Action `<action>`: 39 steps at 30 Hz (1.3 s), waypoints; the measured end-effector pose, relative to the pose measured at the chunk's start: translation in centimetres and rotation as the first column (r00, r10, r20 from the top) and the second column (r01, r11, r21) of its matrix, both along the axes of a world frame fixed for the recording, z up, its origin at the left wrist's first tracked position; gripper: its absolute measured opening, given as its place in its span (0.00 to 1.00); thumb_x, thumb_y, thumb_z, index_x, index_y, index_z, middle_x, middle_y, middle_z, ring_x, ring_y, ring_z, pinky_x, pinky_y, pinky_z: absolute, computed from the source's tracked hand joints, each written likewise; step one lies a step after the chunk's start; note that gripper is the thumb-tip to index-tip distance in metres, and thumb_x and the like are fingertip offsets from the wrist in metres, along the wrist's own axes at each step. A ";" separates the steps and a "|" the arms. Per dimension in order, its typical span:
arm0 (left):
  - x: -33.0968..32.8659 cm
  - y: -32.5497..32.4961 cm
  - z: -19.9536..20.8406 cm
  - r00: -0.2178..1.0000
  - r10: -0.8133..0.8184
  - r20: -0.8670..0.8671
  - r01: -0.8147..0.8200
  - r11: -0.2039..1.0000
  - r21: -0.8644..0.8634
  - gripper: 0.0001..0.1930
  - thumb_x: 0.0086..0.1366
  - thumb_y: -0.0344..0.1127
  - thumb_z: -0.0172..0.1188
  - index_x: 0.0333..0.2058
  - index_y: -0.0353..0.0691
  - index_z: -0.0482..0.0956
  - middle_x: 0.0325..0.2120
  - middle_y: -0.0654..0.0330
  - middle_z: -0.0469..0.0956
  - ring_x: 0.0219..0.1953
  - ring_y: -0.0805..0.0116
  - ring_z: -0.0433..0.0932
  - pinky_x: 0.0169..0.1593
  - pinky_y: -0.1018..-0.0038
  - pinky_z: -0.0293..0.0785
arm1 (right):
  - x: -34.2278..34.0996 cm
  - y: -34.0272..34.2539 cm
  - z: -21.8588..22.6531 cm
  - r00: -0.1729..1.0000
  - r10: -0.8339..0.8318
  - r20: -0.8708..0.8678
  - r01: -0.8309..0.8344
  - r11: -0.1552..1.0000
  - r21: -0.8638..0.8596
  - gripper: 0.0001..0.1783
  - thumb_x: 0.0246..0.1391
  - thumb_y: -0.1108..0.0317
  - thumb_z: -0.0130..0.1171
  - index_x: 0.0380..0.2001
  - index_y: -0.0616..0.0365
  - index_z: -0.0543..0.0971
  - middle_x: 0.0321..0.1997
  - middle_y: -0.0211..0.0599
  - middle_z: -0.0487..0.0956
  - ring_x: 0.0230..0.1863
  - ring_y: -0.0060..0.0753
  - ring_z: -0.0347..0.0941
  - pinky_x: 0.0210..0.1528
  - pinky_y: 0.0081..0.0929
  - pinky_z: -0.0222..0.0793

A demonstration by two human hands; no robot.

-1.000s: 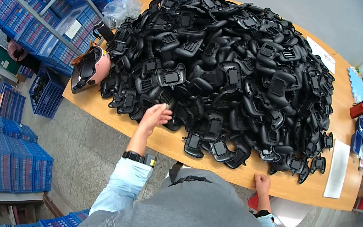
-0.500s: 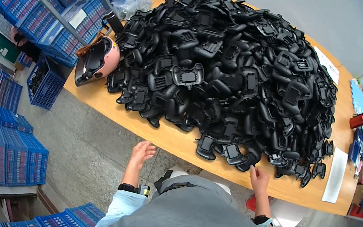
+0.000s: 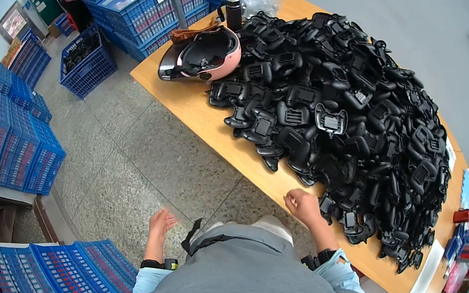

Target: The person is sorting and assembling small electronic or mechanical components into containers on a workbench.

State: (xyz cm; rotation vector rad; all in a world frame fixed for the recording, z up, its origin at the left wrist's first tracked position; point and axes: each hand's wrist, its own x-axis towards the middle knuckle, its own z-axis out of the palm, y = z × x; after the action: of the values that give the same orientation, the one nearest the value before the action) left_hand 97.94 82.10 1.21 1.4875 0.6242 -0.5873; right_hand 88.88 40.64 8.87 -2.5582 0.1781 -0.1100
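On the tan wood-look table [image 3: 212,131], w/ a pink dark-visored helmet [image 3: 223,70] near its left end, sits a big heap of black plastic gamepad-shaped shells [image 3: 360,147]. Bare R hand [image 3: 302,206] is at the front edge just beside the heap, fingers loosely curled, nothing visible in it; palm hidden, can't tell. Bare L hand [image 3: 161,221], approx. half open, seemingly empty, hangs over grey speckled floor [image 3: 142,138]. Prob. no shell being handled; gripping one would need R fingers opened & a short reach fwd.

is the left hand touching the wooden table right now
Apart. The head view shows a clear stretch of speckled floor between the left hand and the near edge of the wooden table.
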 end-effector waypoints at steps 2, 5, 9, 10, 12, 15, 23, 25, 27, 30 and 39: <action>0.2 2.5 -0.1 1.000 0.027 0.005 -0.027 0.999 0.020 0.17 0.51 0.43 0.49 0.37 0.41 0.62 0.29 0.56 0.70 0.28 0.67 0.71 0.30 0.75 0.68 | 2.3 -1.3 -0.3 0.985 -0.059 0.163 0.078 0.991 -0.110 0.11 0.33 0.66 0.52 0.25 0.55 0.70 0.26 0.40 0.69 0.30 0.41 0.66 0.30 0.31 0.62; 1.5 5.7 0.4 0.995 0.103 -0.009 -0.102 0.994 0.029 0.18 0.50 0.42 0.50 0.38 0.38 0.63 0.29 0.55 0.70 0.27 0.68 0.70 0.29 0.77 0.67 | 6.2 -5.2 1.2 0.909 -0.295 0.295 0.360 0.912 -0.197 0.22 0.29 0.70 0.53 0.35 0.55 0.65 0.36 0.41 0.65 0.38 0.43 0.61 0.37 0.32 0.59; 3.8 9.5 0.7 0.984 0.173 0.044 -0.176 0.983 0.053 0.18 0.50 0.44 0.50 0.36 0.39 0.63 0.29 0.55 0.70 0.27 0.68 0.70 0.28 0.78 0.67 | 10.1 -9.2 2.6 0.867 -0.438 0.238 0.494 0.692 -0.526 0.32 0.24 0.74 0.53 0.42 0.54 0.60 0.44 0.41 0.59 0.44 0.41 0.56 0.40 0.32 0.57; 4.5 10.0 0.6 0.986 0.160 0.039 -0.162 0.986 0.049 0.18 0.50 0.44 0.50 0.36 0.39 0.63 0.29 0.55 0.70 0.27 0.68 0.70 0.28 0.78 0.67 | 10.5 -10.0 2.4 0.874 -0.445 0.195 0.465 0.648 -0.603 0.33 0.23 0.74 0.53 0.43 0.54 0.60 0.44 0.41 0.59 0.45 0.40 0.56 0.40 0.31 0.57; 5.8 11.5 0.4 0.984 0.177 0.027 -0.179 0.982 0.055 0.17 0.50 0.43 0.50 0.35 0.39 0.63 0.28 0.56 0.69 0.27 0.69 0.70 0.27 0.78 0.67 | 12.4 -10.3 2.3 0.895 -0.427 0.132 0.400 0.633 -0.663 0.34 0.24 0.74 0.52 0.44 0.53 0.59 0.45 0.39 0.58 0.45 0.39 0.55 0.40 0.30 0.56; 6.7 14.1 -0.5 0.988 0.153 0.011 -0.154 0.984 0.090 0.15 0.51 0.42 0.50 0.34 0.40 0.63 0.26 0.58 0.69 0.26 0.71 0.69 0.26 0.79 0.67 | 14.4 -10.4 1.6 0.882 -0.448 0.143 0.416 0.600 -0.684 0.28 0.26 0.74 0.51 0.39 0.53 0.62 0.41 0.36 0.62 0.43 0.37 0.57 0.39 0.30 0.57; 2.2 26.2 -7.1 0.984 -0.180 0.004 0.166 0.914 0.370 0.10 0.52 0.40 0.48 0.21 0.41 0.64 0.17 0.60 0.69 0.20 0.69 0.69 0.23 0.75 0.67 | 18.1 -10.0 0.9 0.680 -0.694 0.237 0.683 0.483 -0.547 0.16 0.37 0.71 0.43 0.35 0.53 0.66 0.35 0.37 0.68 0.37 0.40 0.64 0.35 0.33 0.61; -3.3 30.8 -10.8 0.797 -0.579 -0.173 0.515 0.501 0.696 0.10 0.52 0.40 0.47 0.21 0.39 0.64 0.17 0.59 0.69 0.19 0.68 0.69 0.23 0.72 0.67 | 18.6 -10.5 0.9 0.563 -0.790 0.243 0.780 0.410 -0.474 0.17 0.39 0.69 0.41 0.38 0.51 0.65 0.35 0.38 0.69 0.37 0.41 0.65 0.35 0.34 0.62; -5.1 32.5 -13.4 0.467 -0.732 -0.496 0.629 -0.119 0.768 0.10 0.52 0.40 0.47 0.21 0.38 0.65 0.17 0.58 0.70 0.18 0.66 0.70 0.23 0.69 0.67 | 19.6 -10.7 0.8 0.512 -0.799 0.317 0.822 0.347 -0.452 0.19 0.40 0.67 0.41 0.41 0.49 0.64 0.36 0.38 0.69 0.37 0.42 0.65 0.36 0.35 0.61; -5.0 33.8 -15.8 0.546 -0.714 -0.439 0.677 0.066 0.734 0.11 0.52 0.40 0.46 0.23 0.38 0.66 0.18 0.58 0.70 0.19 0.66 0.70 0.23 0.69 0.66 | 22.4 -8.4 3.2 0.545 -0.836 0.063 0.740 0.444 -0.505 0.22 0.40 0.66 0.43 0.44 0.46 0.61 0.41 0.39 0.66 0.40 0.43 0.63 0.38 0.36 0.60; 9.6 32.6 -10.6 0.901 0.234 -0.364 -0.148 0.957 0.248 0.12 0.54 0.40 0.41 0.26 0.38 0.69 0.21 0.58 0.71 0.21 0.68 0.72 0.26 0.71 0.66 | 23.2 -5.2 2.8 0.425 -0.889 0.171 0.835 0.313 -0.453 0.26 0.35 0.67 0.50 0.44 0.50 0.62 0.43 0.41 0.65 0.46 0.41 0.58 0.45 0.32 0.56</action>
State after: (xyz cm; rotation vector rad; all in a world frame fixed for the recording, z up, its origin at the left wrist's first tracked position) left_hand 107.53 114.69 -9.44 1.4951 1.1660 -0.6845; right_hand 112.09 35.45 11.64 -2.5884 1.8217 -0.4733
